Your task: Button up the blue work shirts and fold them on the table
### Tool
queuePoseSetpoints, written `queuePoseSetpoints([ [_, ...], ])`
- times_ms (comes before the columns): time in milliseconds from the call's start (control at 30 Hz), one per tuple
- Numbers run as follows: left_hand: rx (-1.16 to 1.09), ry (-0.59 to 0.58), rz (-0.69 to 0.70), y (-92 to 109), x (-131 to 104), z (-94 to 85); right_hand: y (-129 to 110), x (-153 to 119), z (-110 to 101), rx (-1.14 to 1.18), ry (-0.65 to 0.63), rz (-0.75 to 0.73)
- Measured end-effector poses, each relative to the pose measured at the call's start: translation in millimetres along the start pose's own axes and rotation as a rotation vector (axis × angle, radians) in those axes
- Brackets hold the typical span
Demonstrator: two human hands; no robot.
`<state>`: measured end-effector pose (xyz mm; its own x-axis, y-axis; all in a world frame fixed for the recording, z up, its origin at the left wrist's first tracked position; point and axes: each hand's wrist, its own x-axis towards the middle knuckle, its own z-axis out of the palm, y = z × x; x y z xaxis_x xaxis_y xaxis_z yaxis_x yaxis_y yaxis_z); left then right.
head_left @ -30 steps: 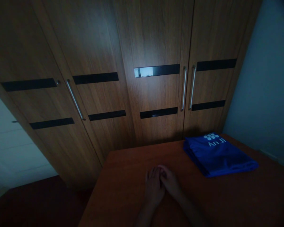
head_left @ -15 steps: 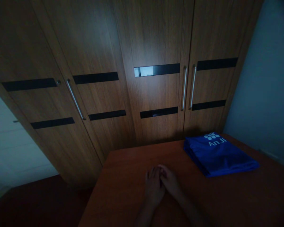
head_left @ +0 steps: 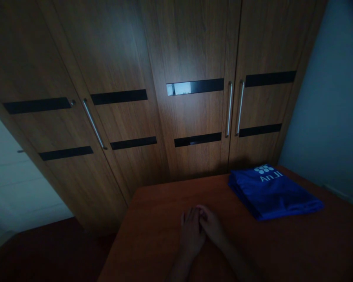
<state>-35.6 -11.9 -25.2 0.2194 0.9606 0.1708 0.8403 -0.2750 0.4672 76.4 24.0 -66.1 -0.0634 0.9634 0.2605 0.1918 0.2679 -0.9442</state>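
- The left hand (head_left: 191, 232) lies on or just above the table (head_left: 155, 219), fingers side by side and laid against the other hand.
- The right hand (head_left: 213, 228) meets it at the fingers, bent inward, the two touching and partly overlapped.
- The light is too dim to tell whether anything is pinched between them, or how tightly the fingers close; no object shows there.
- The blue cloth (head_left: 275, 197) lies folded on the table, forward and to the right of both hands, well apart from them. Its white print (head_left: 264, 170), dots and letters, faces up near the far edge.
- The step in hand looks like a pause: the hands are joined and neither touches the cloth.
- As a judgement, handling the cloth would call for parting the hands first, then a reach forward and right; the right hand is the nearer one.
- The cloth's folded near edge looks easy enough to get at, lying flat and facing the person.
- Beyond the table stands a wardrobe (head_left: 191, 51) with metal handles (head_left: 228, 109), its doors shut; a pale wall (head_left: 335, 105) is on the right.
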Motion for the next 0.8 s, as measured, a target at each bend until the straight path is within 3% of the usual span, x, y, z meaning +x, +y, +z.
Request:
queuePoseSetpoints([
  [800,-0.010,-0.005,-0.011,-3.7,0.3,3.8,-3.7,-0.2,0.0,-0.014,-0.016,0.002],
])
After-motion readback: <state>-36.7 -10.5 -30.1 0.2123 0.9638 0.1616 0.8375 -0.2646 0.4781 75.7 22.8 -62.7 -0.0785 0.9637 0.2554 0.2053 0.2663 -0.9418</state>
